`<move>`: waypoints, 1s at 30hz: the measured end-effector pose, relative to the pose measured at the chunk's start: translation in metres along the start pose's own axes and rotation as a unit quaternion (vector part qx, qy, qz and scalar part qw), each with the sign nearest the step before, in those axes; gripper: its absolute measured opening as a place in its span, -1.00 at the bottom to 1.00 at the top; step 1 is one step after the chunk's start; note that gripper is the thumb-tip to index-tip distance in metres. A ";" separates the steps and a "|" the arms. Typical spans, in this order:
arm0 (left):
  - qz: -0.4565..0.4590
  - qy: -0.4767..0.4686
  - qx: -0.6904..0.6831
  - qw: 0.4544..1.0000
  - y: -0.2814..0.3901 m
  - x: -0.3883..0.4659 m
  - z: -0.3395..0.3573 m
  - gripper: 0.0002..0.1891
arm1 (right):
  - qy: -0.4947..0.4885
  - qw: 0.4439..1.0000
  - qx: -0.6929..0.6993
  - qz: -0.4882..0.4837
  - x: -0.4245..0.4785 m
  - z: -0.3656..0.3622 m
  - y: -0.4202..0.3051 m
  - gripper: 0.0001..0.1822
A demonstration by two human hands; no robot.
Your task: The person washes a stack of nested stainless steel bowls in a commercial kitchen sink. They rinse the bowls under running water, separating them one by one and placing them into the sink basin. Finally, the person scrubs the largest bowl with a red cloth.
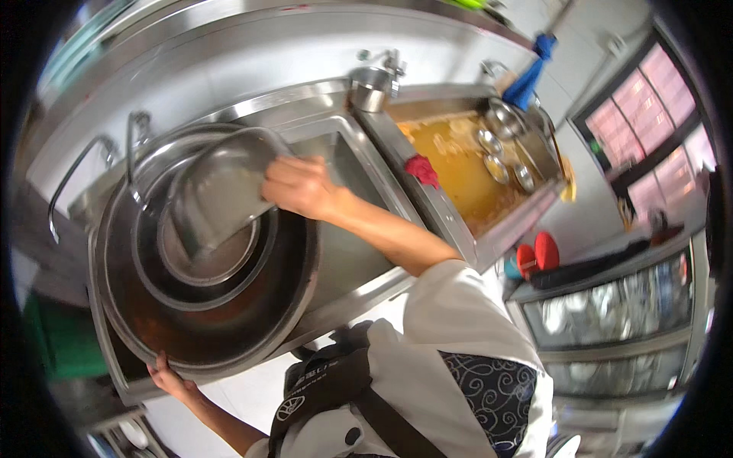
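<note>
My right hand grips the edge of a metal container, blurred and tilted. It is over a large round metal basin, which sits across the left steel sink. Inside the basin are two smaller round metal bowls, a wider dark one and a narrower one within it. Reddish-brown residue or liquid shows in the bottom of the basin. At the near left, my left hand holds the basin's rim with the thumb over the edge.
To the right, a second sink holds yellowish liquid, several ladles and a metal bowl. A red cloth lies on the divider; a metal pot stands behind. A faucet overhangs the basin. A green bin is at left.
</note>
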State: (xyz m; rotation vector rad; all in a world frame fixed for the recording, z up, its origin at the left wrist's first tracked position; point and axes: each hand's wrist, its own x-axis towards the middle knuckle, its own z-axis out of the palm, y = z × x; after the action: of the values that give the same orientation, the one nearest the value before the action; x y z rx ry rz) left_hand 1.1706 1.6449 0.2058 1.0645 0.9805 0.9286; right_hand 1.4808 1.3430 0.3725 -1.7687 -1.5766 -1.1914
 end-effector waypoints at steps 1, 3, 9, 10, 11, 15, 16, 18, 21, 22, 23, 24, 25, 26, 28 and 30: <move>0.007 0.007 0.004 1.000 -0.001 0.005 -0.003 -0.72 | 0.023 0.997 0.016 0.072 -0.001 -0.007 0.002 -0.82; 0.011 -0.002 0.002 1.000 -0.004 0.010 -0.004 -0.71 | 0.112 0.978 -0.016 0.177 -0.026 -0.013 0.006 -0.81; 0.037 0.000 0.046 0.998 0.000 0.006 -0.001 -0.70 | 0.369 0.801 -0.015 0.472 -0.089 -0.039 0.032 -0.79; 0.038 -0.005 0.032 0.999 0.003 0.003 0.002 -0.70 | 0.390 0.766 -0.002 0.512 -0.106 -0.046 0.037 -0.75; 0.037 -0.013 0.016 0.999 0.003 0.000 0.006 -0.71 | 0.411 0.713 0.044 0.566 -0.124 -0.052 0.042 -0.73; 0.043 0.000 0.028 0.999 0.007 -0.003 0.006 -0.74 | 0.542 0.588 0.109 0.590 -0.160 -0.081 0.040 -0.72; 0.039 0.006 0.036 0.999 0.006 0.000 0.003 -0.73 | 0.563 0.556 0.117 0.600 -0.171 -0.089 0.037 -0.71; 0.020 0.022 0.032 0.999 0.005 0.006 0.001 -0.73 | 0.581 0.541 0.094 0.601 -0.197 -0.108 0.033 -0.72; 0.017 0.032 0.057 0.998 0.002 0.014 -0.008 -0.73 | 0.602 0.507 0.071 0.613 -0.233 -0.141 0.030 -0.74; 0.015 0.034 0.031 0.999 0.003 0.008 -0.004 -0.73 | 0.614 0.487 0.062 0.618 -0.243 -0.152 0.031 -0.74; 0.009 0.019 0.047 0.999 0.007 0.004 0.001 -0.73 | 0.625 0.466 0.053 0.624 -0.253 -0.165 0.032 -0.74; 0.012 0.018 0.047 0.999 0.009 0.002 0.003 -0.73 | 0.642 0.441 0.040 0.625 -0.266 -0.176 0.037 -0.76; 0.014 0.017 0.045 0.999 0.009 0.001 0.002 -0.73 | 0.659 0.417 0.027 0.625 -0.282 -0.187 0.045 -0.77; 0.005 -0.001 0.044 0.999 0.006 0.005 0.008 -0.70 | 0.672 0.402 0.013 0.622 -0.307 -0.205 0.055 -0.79; -0.003 -0.014 0.041 0.999 0.007 0.006 0.001 -0.63 | 0.696 0.323 0.016 0.641 -0.309 -0.220 0.078 -0.82; 0.011 -0.017 0.060 0.998 0.006 0.008 0.005 -0.63 | 0.677 0.329 -0.031 0.657 -0.354 -0.242 0.107 -0.80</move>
State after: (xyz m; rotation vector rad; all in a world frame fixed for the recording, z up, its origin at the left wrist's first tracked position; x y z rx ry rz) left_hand 1.1771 1.6527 0.2106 1.1906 1.0090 0.8746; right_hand 1.5302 0.9329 0.2160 -0.6678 0.9076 -0.9660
